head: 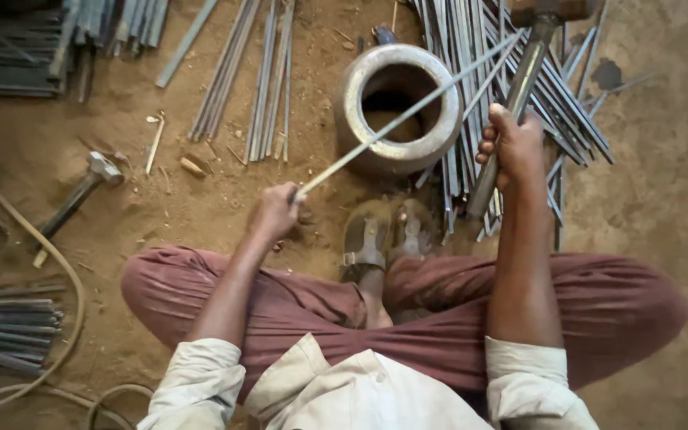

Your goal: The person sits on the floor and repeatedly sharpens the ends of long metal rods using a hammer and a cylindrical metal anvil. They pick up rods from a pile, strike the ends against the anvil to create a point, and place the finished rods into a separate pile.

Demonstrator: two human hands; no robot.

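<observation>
Here the left hand [274, 212] pinches one end of a thin metal rod [408, 113] that lies slanted across the mouth of a metal ring [356, 87] on the dirt floor [662, 183]. The right hand [513, 146] is closed around a hammer handle [519, 84], raised above a pile of rods [579, 119].

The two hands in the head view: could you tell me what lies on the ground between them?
In the head view, between the left hand and the right hand sit a thick metal ring and the person's sandalled feet.
</observation>
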